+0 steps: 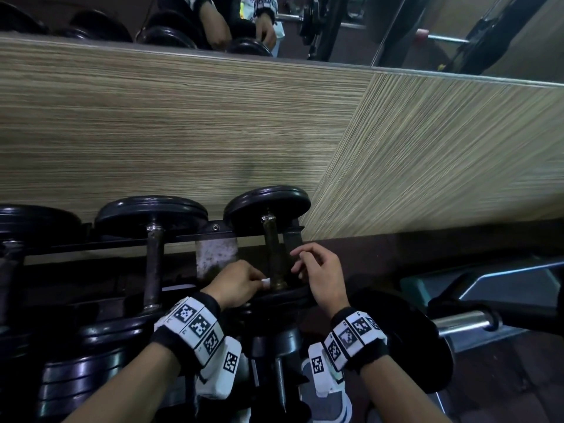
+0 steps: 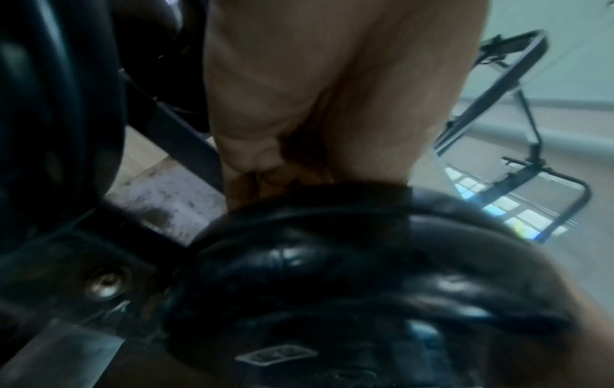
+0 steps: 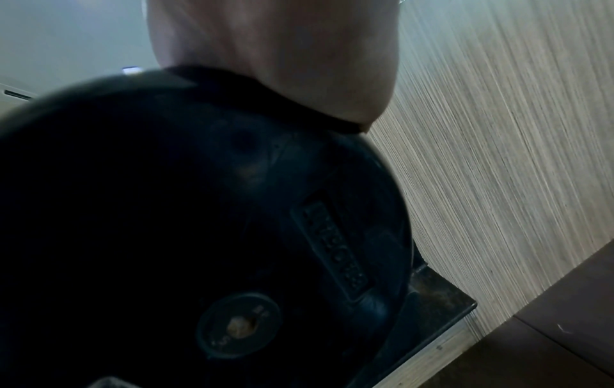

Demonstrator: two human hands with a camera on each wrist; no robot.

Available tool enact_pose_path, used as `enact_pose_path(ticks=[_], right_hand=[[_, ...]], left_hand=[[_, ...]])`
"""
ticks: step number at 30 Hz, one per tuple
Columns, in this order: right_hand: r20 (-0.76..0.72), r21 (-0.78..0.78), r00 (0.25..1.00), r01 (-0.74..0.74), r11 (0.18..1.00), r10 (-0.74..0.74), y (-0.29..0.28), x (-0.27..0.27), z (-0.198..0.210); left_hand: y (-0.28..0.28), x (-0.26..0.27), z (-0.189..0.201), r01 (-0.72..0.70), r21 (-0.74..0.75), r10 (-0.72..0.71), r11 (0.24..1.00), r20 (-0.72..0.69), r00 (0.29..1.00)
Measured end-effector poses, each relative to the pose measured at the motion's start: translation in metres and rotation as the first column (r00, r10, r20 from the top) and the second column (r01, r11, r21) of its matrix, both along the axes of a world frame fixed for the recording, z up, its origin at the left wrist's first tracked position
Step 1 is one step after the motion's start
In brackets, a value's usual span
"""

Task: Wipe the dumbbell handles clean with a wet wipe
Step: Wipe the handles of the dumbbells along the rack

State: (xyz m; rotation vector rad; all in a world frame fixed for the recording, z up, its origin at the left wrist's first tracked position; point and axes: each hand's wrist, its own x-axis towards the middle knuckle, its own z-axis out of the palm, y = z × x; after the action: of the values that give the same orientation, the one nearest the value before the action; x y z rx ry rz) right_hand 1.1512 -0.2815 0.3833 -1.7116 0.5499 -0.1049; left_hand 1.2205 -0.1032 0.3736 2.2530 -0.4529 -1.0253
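Note:
The rightmost dumbbell lies on the rack, its dull brownish handle [image 1: 271, 245] running between a far black plate [image 1: 268, 203] and a near plate [image 1: 283, 296]. My left hand [image 1: 259, 280] is at the near end of the handle on its left side, pinching a small white wet wipe [image 1: 266, 281] against it. On the handle's right side my right hand [image 1: 300, 264] hovers with loosely curled fingers and nothing visible in it. Both wrist views show only a palm above the near plate [image 2: 332, 275] [image 3: 199, 210], with the fingertips hidden.
A second dumbbell with a grey handle [image 1: 154, 264] lies to the left, with more plates beyond and below. The black rack rail [image 1: 183, 238] crosses behind. A wood-grain wall panel [image 1: 213, 132] rises behind the rack. A bench and a chrome bar end [image 1: 464, 323] are at the right.

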Motion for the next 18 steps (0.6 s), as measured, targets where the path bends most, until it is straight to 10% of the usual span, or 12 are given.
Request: enact_pose_path(ticks=[3, 10, 18], right_hand=[[0.001, -0.004, 1.0, -0.006, 1.0, 0.006, 0.0, -0.001, -0.001], [0.016, 0.002, 1.0, -0.005, 1.0, 0.005, 0.0, 0.0, -0.002], [0.023, 0.004, 1.0, -0.014, 1.0, 0.014, -0.003, 0.002, -0.01]], left_hand=[[0.0, -0.001, 0.0, 0.02, 0.018, -0.021, 1.0, 0.055, 0.998], [0.003, 0.004, -0.018, -0.152, -0.213, 0.078, 0.965, -0.32, 0.944], [0.003, -0.013, 0.016, -0.07, -0.091, 0.074, 0.993, 0.049, 0.996]])
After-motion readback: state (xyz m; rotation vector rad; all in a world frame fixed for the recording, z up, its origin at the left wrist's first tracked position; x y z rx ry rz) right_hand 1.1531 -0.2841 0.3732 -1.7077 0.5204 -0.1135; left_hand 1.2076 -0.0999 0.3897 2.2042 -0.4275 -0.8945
